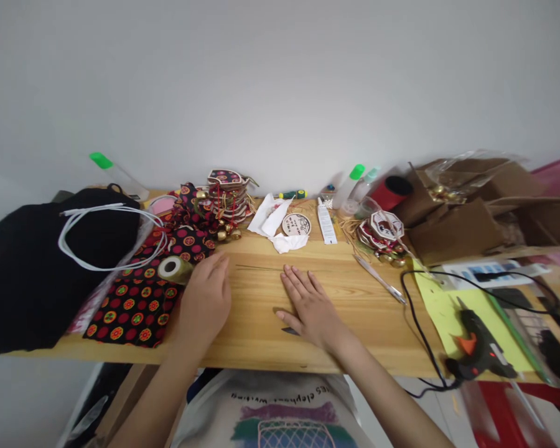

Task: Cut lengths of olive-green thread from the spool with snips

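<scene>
My left hand [206, 300] rests on the wooden table [261, 348] with its fingers curled together; what they hold, if anything, is hidden. Right beside it, a spool of olive cord [181, 271] lies on its side on black floral fabric [133, 311]. A thin dark length of cord [259, 267] stretches straight across the wood between my hands. My right hand [310, 306] lies flat, palm down, fingers stretched out, its fingertips at the cord's right end. Partly under that thumb is a small dark pointed piece [289, 330], too covered to name.
Stacked fabric ornaments with bells [226, 199] stand behind my left hand. Along the back are white tissue [268, 214], a round printed disc [297, 224] and a glue tube [327, 223]. Rightward lie a pen [380, 280], a hot glue gun [480, 348] with its cable, and cardboard boxes [457, 227].
</scene>
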